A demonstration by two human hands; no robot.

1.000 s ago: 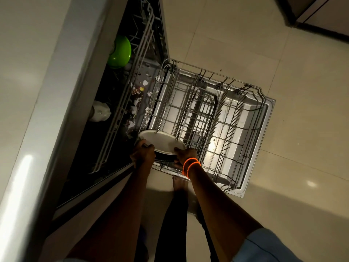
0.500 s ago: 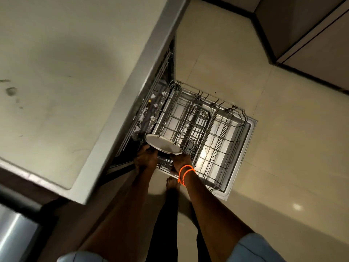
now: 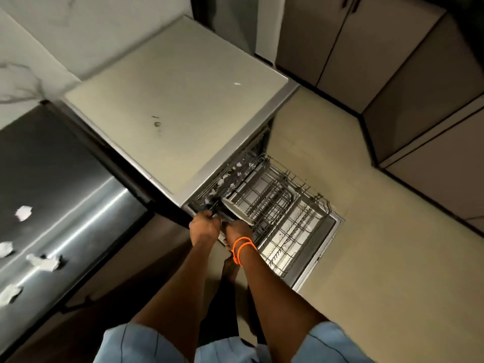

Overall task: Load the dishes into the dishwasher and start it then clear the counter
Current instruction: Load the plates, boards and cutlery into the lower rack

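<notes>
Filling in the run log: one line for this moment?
stage: loading | plate: at lower rack near corner | left hand, right hand: at plate, grip unclear | dishwasher door: open

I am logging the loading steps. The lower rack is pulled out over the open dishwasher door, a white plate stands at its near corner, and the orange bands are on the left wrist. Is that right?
Not quite. The head view shows the orange bands on the right wrist, behind the right hand. The rest holds: the lower rack is pulled out over the open door, with the white plate at its near corner.

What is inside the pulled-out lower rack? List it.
One white plate stands at the lower rack near corner, both hands beside it; other slots look bare. The part under the dishwasher top is hidden.
</notes>
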